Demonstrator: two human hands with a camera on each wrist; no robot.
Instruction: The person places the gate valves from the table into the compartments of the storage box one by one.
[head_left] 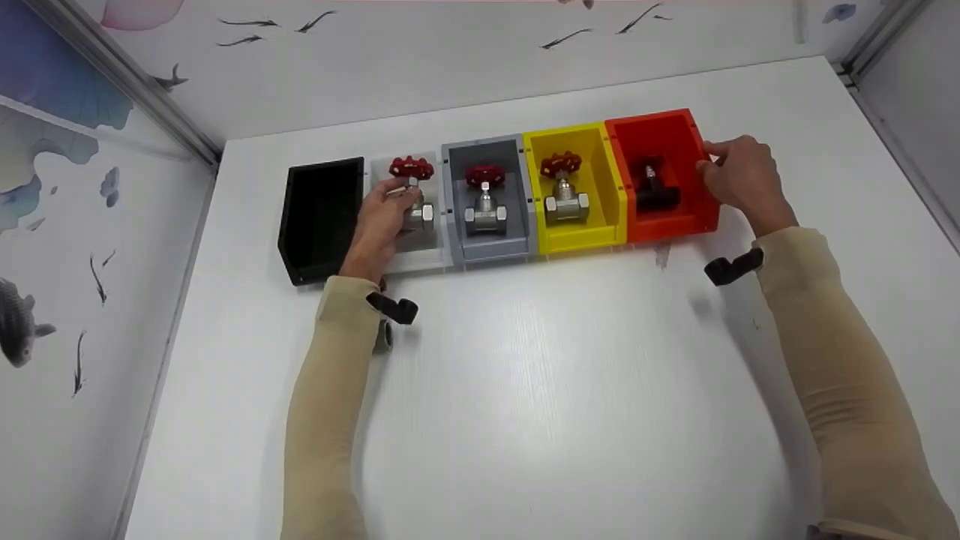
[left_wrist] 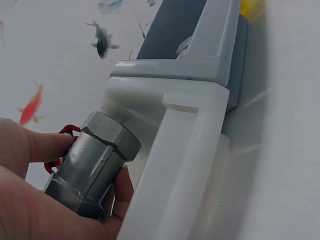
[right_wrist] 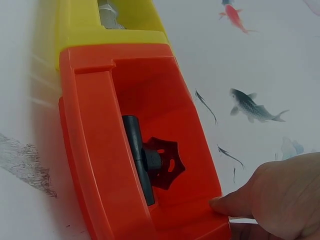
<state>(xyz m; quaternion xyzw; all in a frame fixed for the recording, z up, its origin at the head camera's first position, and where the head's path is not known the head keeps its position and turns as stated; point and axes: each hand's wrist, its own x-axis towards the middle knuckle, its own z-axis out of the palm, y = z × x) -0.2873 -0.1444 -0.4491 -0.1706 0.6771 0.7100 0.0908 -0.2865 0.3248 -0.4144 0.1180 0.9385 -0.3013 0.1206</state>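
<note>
My left hand point(head_left: 381, 221) grips a metal gate valve point(left_wrist: 95, 165) with a red handwheel point(head_left: 412, 167), at the white bin point(left_wrist: 172, 165). In the left wrist view, thumb and fingers lie around the valve's body, whose hex end points toward the bin's inside. My right hand point(head_left: 745, 180) pinches the right wall of the red bin point(right_wrist: 107, 160), thumb on the rim. Inside that bin lies a black valve point(right_wrist: 137, 160) with a dark red handwheel point(right_wrist: 167, 163).
Left of the white bin stands a black bin point(head_left: 322, 217). Metal valves with red handwheels sit in the grey bin point(head_left: 499, 251) and yellow bin point(head_left: 585, 240). Another thing with a round grey end point(head_left: 385, 337) lies on the table point(head_left: 540, 390), partly hidden by my left sleeve.
</note>
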